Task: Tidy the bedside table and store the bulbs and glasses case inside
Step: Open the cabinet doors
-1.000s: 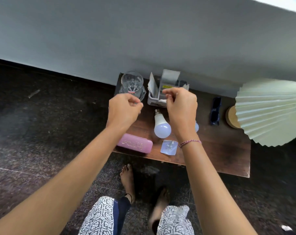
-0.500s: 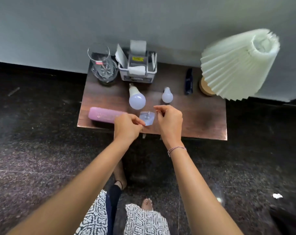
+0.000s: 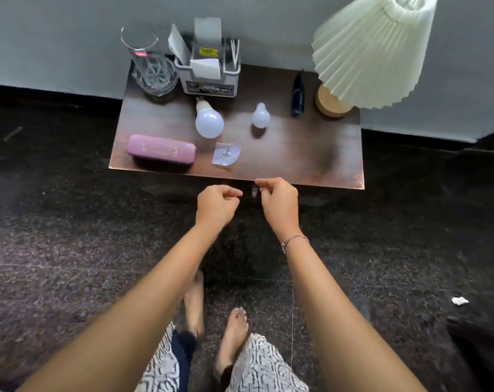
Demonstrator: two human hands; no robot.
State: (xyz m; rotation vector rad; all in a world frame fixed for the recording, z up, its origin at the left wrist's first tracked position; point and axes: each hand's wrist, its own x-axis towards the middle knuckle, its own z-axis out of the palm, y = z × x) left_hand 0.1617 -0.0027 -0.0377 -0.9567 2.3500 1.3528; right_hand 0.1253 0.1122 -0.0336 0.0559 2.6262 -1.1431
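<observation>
Your left hand and right hand hung just off the tabletop's front edge — each grip loosely curled, holding nothing. The pink glasses case lay front-left; the large bulb and small bulb lay mid-tabletop, apart.

My only view is the head camera, looking steeply down from above: bedside table far, against the wall, my feet near, floor all around.

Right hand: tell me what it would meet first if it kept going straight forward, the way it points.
Likely the front edge of the bedside table, just ahead of the right hand. Whether the hand is level with the tabletop or below it is unclear.
</observation>
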